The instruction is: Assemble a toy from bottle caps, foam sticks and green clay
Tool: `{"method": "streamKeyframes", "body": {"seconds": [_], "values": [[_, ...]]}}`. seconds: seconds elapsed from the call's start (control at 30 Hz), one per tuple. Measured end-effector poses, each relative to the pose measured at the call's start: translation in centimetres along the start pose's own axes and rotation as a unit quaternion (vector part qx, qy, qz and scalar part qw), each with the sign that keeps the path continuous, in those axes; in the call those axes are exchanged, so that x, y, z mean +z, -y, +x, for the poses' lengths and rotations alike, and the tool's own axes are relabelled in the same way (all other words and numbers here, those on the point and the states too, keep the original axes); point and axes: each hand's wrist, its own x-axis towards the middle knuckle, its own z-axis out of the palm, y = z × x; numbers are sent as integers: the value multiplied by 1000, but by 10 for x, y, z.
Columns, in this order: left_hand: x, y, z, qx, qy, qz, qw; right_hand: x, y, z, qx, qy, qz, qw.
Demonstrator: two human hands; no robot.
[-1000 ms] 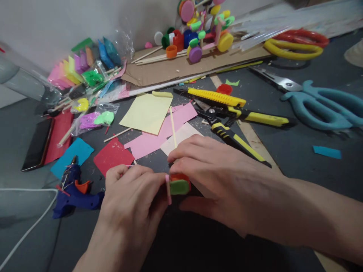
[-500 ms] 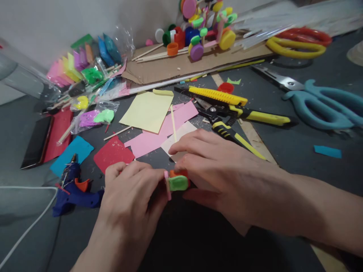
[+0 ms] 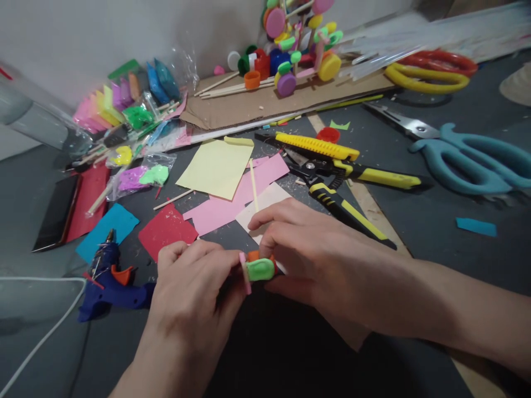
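Low in the middle, my left hand (image 3: 188, 301) pinches the pink-rimmed end of a small craft piece (image 3: 261, 270). Bright green clay covers the front of this piece, and orange and red parts show behind the clay. From the right, my right hand (image 3: 317, 251) has its thumb and forefinger closed about the other end, while its other fingers arch above. Both palms and some of the piece are hidden. Beyond the hands lie pink paper (image 3: 222, 209), a cream sheet (image 3: 265, 205) and a red square (image 3: 168, 232).
A blue glue gun (image 3: 110, 296) lies at left, its white cord trailing. Yellow-black pliers (image 3: 332, 190), a yellow utility knife (image 3: 317, 145) and teal scissors (image 3: 460, 152) lie at right. Cardboard (image 3: 240, 108) at the back bears coloured caps and sticks; clay packets (image 3: 112, 102) sit at back left.
The whole view has shifted slightly, the table things sitting a little lower. My right forefinger is more bent against the top of the craft piece; both hands otherwise keep their hold.
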Motion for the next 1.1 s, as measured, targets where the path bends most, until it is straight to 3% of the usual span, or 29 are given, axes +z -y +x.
{"method": "streamKeyframes", "body": {"seconds": [0.17,0.4,0.57,0.73,0.9,1.1], "values": [[1,2,0,14,-5,14,1000,2,3,0,10,0,-1,1000],[4,-4,-1,-7,-60,-2,998,4,4,-2,40,-10,10,999],[5,-7,1,36,-41,4,999,3,5,-4,70,3,22,997],[7,-8,0,17,-73,6,997,1,10,-4,100,4,55,993],[5,-7,1,43,-45,13,998,4,9,-4,122,-5,91,988],[6,-8,1,23,-37,-1,999,8,4,-5,112,-14,113,987]]}}
